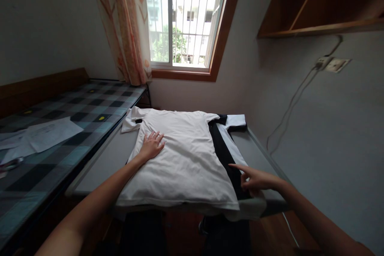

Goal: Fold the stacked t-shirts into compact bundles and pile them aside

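Observation:
A white T-shirt (183, 156) lies spread on a grey table, its hem reaching over the near edge. Under its right side a black garment (223, 150) shows, along with a white piece of clothing (232, 144) whose sleeve points right. How these lower layers join is hidden. My left hand (152, 145) rests flat on the left part of the white T-shirt, fingers spread. Over the black cloth at the right is my right hand (253, 178), index finger stretched out and the other fingers loosely curled, with nothing visible in it.
To the left stands a bed with a checked cover (75, 106), papers (49, 134) lying on it. The grey table (99, 160) runs up to the right wall, where cables hang from a socket (337, 65). A wooden shelf (321, 28) juts out above. A curtained window (189, 20) is ahead.

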Action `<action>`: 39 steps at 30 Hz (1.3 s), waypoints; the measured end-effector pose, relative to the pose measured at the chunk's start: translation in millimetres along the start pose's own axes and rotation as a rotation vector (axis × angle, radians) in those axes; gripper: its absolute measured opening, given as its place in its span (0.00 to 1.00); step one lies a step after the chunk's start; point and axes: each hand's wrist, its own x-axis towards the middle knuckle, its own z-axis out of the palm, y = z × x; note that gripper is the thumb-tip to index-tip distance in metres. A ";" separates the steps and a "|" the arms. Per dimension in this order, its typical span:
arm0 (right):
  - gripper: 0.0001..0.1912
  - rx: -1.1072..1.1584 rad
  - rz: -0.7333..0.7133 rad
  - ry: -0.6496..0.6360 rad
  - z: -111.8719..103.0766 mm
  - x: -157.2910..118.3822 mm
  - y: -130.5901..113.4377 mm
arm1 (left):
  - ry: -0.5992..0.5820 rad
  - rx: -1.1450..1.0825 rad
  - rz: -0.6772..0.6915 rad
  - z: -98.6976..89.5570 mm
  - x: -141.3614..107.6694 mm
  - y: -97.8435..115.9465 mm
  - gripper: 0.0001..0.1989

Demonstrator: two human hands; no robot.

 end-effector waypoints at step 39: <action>0.28 -0.925 -0.511 0.759 -32.3 226.7 -87.4 | 0.118 0.000 -0.541 -21.7 15.7 -58.6 0.29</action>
